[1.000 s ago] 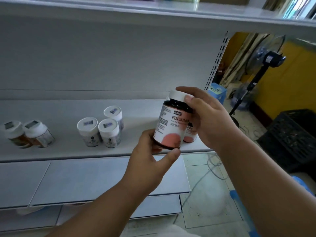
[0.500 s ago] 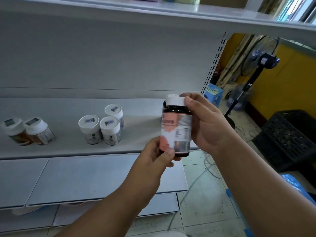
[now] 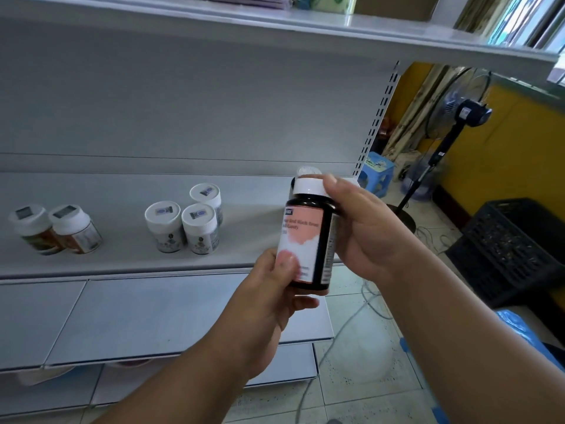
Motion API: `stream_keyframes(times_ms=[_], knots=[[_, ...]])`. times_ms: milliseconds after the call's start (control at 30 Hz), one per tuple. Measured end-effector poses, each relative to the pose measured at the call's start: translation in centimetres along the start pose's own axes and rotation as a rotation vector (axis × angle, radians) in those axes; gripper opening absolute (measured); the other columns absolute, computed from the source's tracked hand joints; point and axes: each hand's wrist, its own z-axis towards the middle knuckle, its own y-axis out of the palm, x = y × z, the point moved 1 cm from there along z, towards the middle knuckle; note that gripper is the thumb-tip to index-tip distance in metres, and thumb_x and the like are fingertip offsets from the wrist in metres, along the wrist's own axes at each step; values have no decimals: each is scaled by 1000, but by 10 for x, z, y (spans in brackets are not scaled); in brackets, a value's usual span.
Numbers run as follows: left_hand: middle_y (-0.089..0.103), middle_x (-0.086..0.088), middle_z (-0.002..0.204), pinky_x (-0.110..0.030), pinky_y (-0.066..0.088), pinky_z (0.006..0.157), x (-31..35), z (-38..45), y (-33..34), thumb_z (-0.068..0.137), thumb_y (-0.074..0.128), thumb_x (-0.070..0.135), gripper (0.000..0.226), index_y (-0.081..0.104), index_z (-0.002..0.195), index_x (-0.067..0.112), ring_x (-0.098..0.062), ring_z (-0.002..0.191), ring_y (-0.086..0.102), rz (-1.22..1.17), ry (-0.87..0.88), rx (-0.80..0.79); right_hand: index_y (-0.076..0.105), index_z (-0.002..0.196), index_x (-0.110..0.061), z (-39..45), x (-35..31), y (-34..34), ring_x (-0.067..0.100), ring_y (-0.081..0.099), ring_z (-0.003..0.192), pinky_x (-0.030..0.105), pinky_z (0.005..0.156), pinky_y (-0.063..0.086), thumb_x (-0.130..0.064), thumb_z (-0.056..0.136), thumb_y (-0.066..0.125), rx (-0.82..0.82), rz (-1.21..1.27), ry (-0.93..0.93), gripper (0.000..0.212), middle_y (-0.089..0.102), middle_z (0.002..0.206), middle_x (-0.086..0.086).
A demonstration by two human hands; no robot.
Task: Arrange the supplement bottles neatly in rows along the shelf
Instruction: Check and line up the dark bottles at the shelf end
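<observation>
Both hands hold one dark bottle point(image 3: 307, 240) with a white cap and pink-and-white label upright in front of the shelf point(image 3: 116, 191) edge: the left hand point(image 3: 275, 289) is closed around its base with the thumb across the label, and the right hand point(image 3: 363, 234) is wrapped around its upper side with fingertips on the cap. Behind it another white cap point(image 3: 308, 171) peeks out on the shelf; further left stand three white-capped jars point(image 3: 186, 223) bunched close, then, after a bare gap, two tilted amber bottles point(image 3: 55, 229) touching. Bare shelf lies between the jars and the held bottle, while right of the shelf's end are a fan point(image 3: 452, 117), a blue stool point(image 3: 377, 172) and a black crate point(image 3: 513, 249) on the floor.
</observation>
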Motion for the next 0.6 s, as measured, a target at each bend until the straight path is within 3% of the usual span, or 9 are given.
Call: stream_keyframes(times_ms=[67, 200, 300, 400, 467, 600], knots=[[68, -24, 114, -38, 52, 79, 2, -4, -1, 88, 50, 51, 62, 60, 129, 6, -33, 95, 65, -78, -54, -40, 62, 119, -7, -4, -1, -1, 41, 59, 110, 56, 100, 43, -30, 95, 48, -55, 50, 54, 35, 62, 122, 25], [68, -19, 119, -42, 50, 83, 2, -7, -1, 88, 53, 55, 59, 65, 126, 12, -33, 99, 64, -54, -29, -27, 65, 108, -8, -5, -3, 2, 28, 64, 88, 45, 87, 53, -21, 85, 65, 3, -5, -30, 26, 68, 97, 16], [68, -20, 117, -42, 50, 82, -1, -6, 0, 81, 64, 55, 67, 55, 129, 8, -33, 97, 65, 15, 27, 26, 65, 109, -7, -5, -1, 6, 23, 63, 87, 42, 85, 54, -23, 78, 73, 69, -66, -60, 35, 66, 95, 11], [67, -26, 115, -41, 49, 82, -1, -8, -1, 86, 54, 52, 64, 57, 129, 5, -33, 92, 65, -70, -14, -15, 64, 110, -8, -10, -3, 9, 24, 63, 90, 41, 83, 55, -30, 87, 58, 12, -2, 25, 33, 66, 99, 12], [68, -24, 111, -41, 49, 81, -1, -10, -2, 91, 47, 53, 58, 64, 124, 8, -32, 90, 64, -131, -58, -34, 65, 110, -10, -13, -5, 8, 24, 63, 91, 41, 85, 54, -22, 94, 50, -29, 29, 52, 25, 68, 99, 11], [69, -22, 112, -43, 49, 83, -1, -8, -2, 93, 48, 57, 56, 64, 122, 12, -33, 92, 64, -17, -9, 30, 65, 112, -10, -10, -4, 7, 21, 64, 88, 36, 82, 54, -13, 95, 54, 34, -101, -36, 21, 69, 95, 8]])
